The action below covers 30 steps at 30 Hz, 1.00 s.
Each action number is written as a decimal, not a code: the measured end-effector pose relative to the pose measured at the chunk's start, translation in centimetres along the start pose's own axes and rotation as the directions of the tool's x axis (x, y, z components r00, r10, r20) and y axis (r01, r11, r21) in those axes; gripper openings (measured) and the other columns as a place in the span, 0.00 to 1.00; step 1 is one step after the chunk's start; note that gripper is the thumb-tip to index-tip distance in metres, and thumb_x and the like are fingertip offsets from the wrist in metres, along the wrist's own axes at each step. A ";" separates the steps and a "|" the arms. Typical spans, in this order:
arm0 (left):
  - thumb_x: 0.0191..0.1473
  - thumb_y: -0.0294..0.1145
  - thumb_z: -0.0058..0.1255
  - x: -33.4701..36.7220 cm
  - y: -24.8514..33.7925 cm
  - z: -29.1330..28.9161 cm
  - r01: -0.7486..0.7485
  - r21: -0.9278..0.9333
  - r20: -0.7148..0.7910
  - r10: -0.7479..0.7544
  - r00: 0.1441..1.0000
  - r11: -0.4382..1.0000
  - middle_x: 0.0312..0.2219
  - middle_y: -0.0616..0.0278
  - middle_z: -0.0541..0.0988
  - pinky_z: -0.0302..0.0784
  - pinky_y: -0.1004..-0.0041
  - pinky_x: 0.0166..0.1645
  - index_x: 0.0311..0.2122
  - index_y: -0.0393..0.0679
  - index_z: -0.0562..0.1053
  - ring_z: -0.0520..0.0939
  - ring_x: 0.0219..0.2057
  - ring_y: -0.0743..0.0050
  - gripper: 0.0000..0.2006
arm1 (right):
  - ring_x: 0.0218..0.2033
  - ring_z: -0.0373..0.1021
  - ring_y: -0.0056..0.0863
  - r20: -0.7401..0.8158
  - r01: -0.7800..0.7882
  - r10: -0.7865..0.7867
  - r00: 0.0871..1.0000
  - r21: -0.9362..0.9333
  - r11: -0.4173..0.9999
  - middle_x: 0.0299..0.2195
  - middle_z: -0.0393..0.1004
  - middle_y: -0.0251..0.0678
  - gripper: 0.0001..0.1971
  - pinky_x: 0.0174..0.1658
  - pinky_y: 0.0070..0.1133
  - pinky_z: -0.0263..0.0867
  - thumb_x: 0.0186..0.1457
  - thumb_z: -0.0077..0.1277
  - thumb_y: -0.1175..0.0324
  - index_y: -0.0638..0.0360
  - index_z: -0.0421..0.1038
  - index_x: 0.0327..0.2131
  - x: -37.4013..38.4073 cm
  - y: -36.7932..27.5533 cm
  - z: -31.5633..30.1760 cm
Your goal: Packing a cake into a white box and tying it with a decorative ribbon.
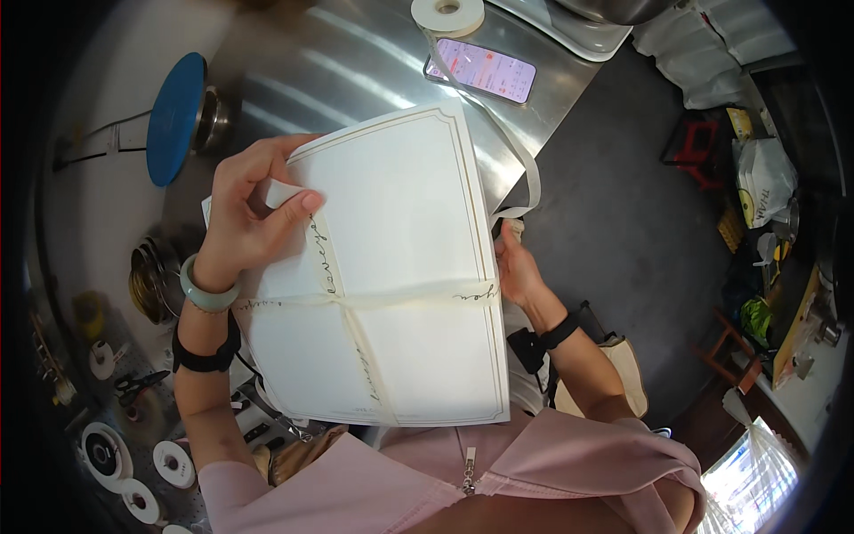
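Observation:
A large flat white box (405, 196) with thin gold border lines is tilted up in front of my chest. Cream ribbon (418, 294) with black script crosses its face both ways. At the upper left of the box, my left hand (258, 209) is closed, pinching a ribbon end between thumb and fingers. My right hand (519, 267) is at the box's right edge, closed on the ribbon strand that runs down from the ribbon roll (447, 15); some of its fingers are hidden by the box.
On the steel table (356, 62) a lit phone (485, 69) lies beside the roll. A white appliance (569, 27) stands at the table's far right. Several ribbon spools (174, 465) and scissors (140, 384) are at the lower left. A blue disc (176, 120) is at the left.

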<state>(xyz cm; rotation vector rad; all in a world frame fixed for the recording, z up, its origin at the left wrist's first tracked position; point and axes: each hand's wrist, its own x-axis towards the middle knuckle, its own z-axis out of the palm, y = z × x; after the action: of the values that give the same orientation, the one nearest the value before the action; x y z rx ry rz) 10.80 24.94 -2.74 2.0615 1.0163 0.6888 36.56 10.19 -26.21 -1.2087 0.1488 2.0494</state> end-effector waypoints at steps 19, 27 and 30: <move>0.34 0.32 0.61 -0.2 1.0 0.0 -0.099 0.044 0.288 0.082 0.954 0.994 0.37 0.48 0.78 0.67 0.66 0.45 0.15 0.45 0.61 0.75 0.37 0.59 0.16 | 0.30 0.69 0.18 -0.056 0.405 -0.425 0.903 -0.216 0.888 0.32 0.74 0.33 0.14 0.34 0.18 0.66 0.56 0.48 0.62 0.65 0.73 0.34 -0.8 -1.8 0.7; 0.29 0.31 0.63 0.0 1.4 0.4 -0.165 0.067 0.330 0.135 0.934 0.984 0.35 0.45 0.78 0.67 0.66 0.45 0.14 0.44 0.61 0.77 0.36 0.59 0.17 | 0.22 0.71 0.17 -0.012 0.499 -0.728 0.686 -0.720 0.482 0.22 0.76 0.35 0.05 0.28 0.15 0.67 0.45 0.55 0.75 0.66 0.76 0.28 1.6 -6.8 2.4; 0.29 0.32 0.64 0.0 1.5 0.3 -0.178 0.077 0.335 0.143 0.931 0.981 0.35 0.45 0.78 0.67 0.66 0.45 0.14 0.44 0.62 0.77 0.35 0.59 0.18 | 0.23 0.73 0.22 0.185 0.505 -0.790 0.585 -0.845 0.176 0.24 0.76 0.40 0.06 0.30 0.18 0.68 0.42 0.55 0.76 0.64 0.76 0.28 1.5 -8.3 4.6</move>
<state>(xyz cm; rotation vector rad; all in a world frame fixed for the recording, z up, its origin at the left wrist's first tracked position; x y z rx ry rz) 11.67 24.21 -1.78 2.2765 0.7119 0.3562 38.21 18.95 -22.76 -1.7165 -1.2309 1.0140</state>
